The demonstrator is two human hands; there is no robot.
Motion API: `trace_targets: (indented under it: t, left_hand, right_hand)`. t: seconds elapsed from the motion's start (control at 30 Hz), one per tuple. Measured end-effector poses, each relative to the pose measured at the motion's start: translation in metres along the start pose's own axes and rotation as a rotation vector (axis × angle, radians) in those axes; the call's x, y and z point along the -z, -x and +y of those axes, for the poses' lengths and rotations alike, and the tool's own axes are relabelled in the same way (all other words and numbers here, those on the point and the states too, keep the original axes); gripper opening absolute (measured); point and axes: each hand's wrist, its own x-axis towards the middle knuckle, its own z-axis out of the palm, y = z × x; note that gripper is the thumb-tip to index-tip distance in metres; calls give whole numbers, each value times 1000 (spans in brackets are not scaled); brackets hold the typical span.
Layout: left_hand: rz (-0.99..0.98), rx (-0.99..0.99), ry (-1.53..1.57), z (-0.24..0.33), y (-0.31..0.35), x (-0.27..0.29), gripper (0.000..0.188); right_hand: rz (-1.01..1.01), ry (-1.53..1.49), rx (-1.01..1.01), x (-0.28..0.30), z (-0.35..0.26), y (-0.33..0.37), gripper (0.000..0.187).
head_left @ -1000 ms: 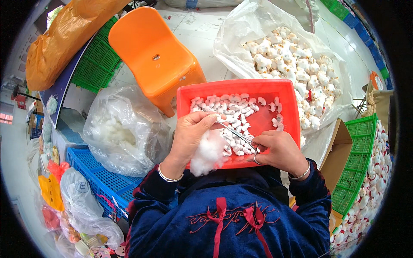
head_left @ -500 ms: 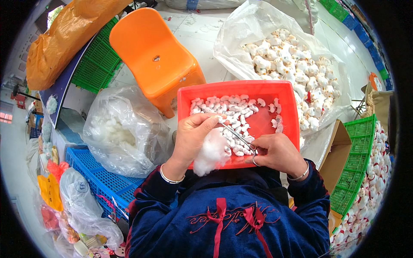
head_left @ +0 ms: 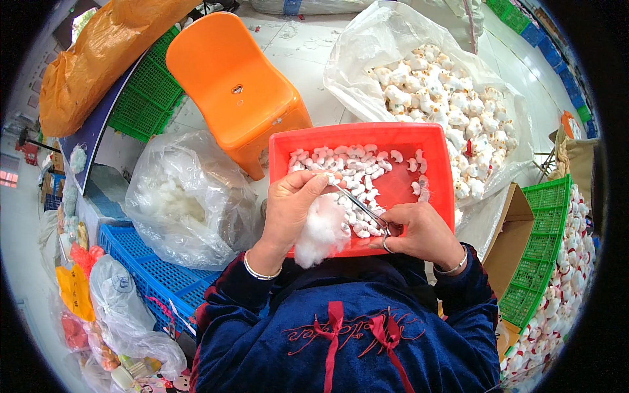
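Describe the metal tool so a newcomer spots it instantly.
Find the red tray holding small white pieces. Above it, the right hand grips the metal tool by its looped handle, the shaft slanting toward the left hand. Its long, shiny silver shaft stands out against the stubby, curved white pieces.

Our left hand (head_left: 291,203) stood at eleven o'clock from our chest (head_left: 354,311), thumb (head_left: 318,187) and forefinger pinched, the thumb slanting toward two; our right hand (head_left: 422,229) sat at one o'clock, fingers curled, both forearms (head_left: 237,284) angled inward.
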Motion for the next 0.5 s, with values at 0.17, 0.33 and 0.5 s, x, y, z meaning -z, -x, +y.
trace_targets:
  t: [0.17, 0.33, 0.5]
  left_hand:
    - [10, 7, 1, 1, 0, -3, 20]
    - [15, -39, 28, -4, -2, -3, 17]
    - [20, -9, 61, -1, -1, -5, 14]
  right_hand:
    - [2, -7, -3, 0, -1, 1, 32]
    - [1, -28, -38, -4, -3, 0, 31]
    - [-8, -69, -54, -8, -5, -1, 29]
